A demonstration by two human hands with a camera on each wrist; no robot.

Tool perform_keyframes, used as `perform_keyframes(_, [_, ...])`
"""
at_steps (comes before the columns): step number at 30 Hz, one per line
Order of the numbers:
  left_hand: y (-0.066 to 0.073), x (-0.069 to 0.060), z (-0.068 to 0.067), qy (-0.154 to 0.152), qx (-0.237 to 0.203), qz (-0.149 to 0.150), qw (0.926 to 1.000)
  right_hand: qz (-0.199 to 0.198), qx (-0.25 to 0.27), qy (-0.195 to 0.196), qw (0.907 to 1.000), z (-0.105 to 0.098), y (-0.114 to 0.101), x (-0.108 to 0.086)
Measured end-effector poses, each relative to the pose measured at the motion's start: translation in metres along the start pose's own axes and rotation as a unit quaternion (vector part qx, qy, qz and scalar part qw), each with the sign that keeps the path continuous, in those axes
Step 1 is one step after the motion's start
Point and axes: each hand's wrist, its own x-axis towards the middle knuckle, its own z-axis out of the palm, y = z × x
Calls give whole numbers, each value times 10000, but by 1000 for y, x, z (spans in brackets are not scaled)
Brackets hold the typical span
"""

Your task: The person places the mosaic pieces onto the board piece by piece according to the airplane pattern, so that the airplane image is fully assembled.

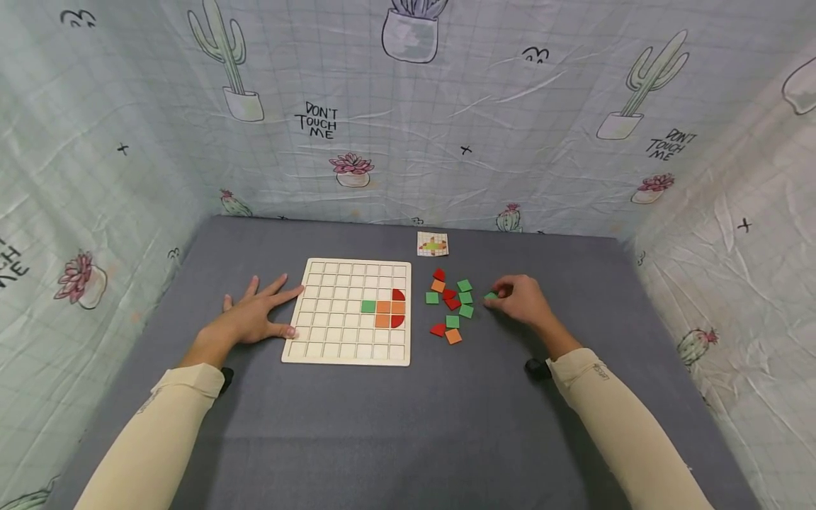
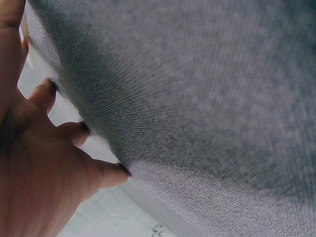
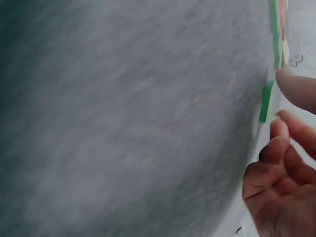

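Note:
My left hand (image 1: 250, 320) lies spread on the table, its thumb and index finger touching the left edge of a wooden grid board (image 1: 331, 350). In the left wrist view its fingertips (image 2: 118, 174) press on the grey cloth. On the board's right side sit a green square (image 1: 367, 307), several orange squares (image 1: 382, 320) and two red quarter-round tiles (image 1: 398, 294). To the right of the loose tiles, my right hand (image 1: 519, 301) pinches a green square tile (image 3: 266, 102) just at the table surface; its other fingers are curled.
Loose green tiles (image 1: 464, 285), orange tiles (image 1: 453, 336) and red tiles (image 1: 438, 330) lie scattered between the board and my right hand. A small pattern card (image 1: 433, 244) rests behind them. Printed cloth walls (image 1: 408, 142) enclose the grey table (image 1: 382, 432) at the back and sides.

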Motion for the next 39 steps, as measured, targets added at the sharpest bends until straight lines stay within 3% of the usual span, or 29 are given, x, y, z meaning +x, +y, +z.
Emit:
perform_keyframes(7, [-2,1,1,21,38,49,10000,213,-251,-150,9993,-3,6,-4])
perform_keyframes(17, [-2,2,1,62,71,21,10000,-183,-640,-23,9978,-3,7,1])
perform_keyframes(39, [-1,0,-1,18,54,5,10000,-764,-459,-259,9957,-2,0,3])
